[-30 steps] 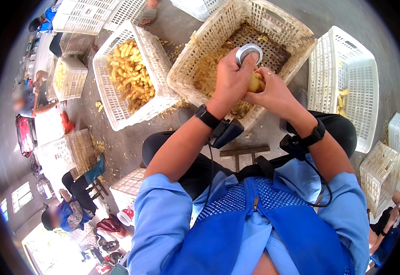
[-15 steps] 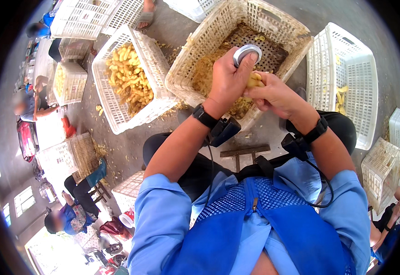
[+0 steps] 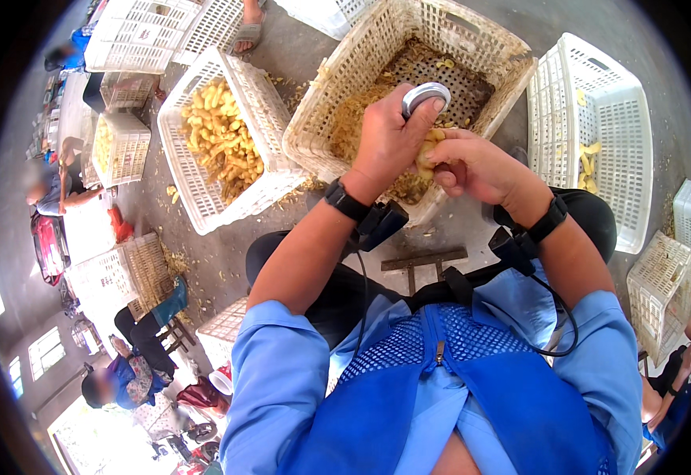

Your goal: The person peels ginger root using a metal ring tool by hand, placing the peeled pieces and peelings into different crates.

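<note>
My left hand (image 3: 387, 138) is closed around a round-ended silver metal tool (image 3: 427, 96); its lower part is hidden in the fist. Close beside it, my right hand (image 3: 480, 165) pinches a pale yellow, knobbly piece of ginger (image 3: 426, 155) between thumb and fingers. The ginger sits against the underside of the left hand, where the contact is hidden. Both hands are over the near part of a dirty white plastic crate (image 3: 307, 141), which has yellowish peel shavings (image 3: 353, 119) inside.
On the left stands a white crate (image 3: 191, 198) filled with ginger pieces (image 3: 223, 134); on the right, another white crate (image 3: 553, 119) holds a few pale pieces (image 3: 589, 162). A small wooden stool (image 3: 425, 260) stands between my knees. Other people sit among crates at the left and lower right.
The ginger has turned more upright in my right hand, and the right fingers have shifted their hold. My left hand keeps the tool in nearly the same place.
</note>
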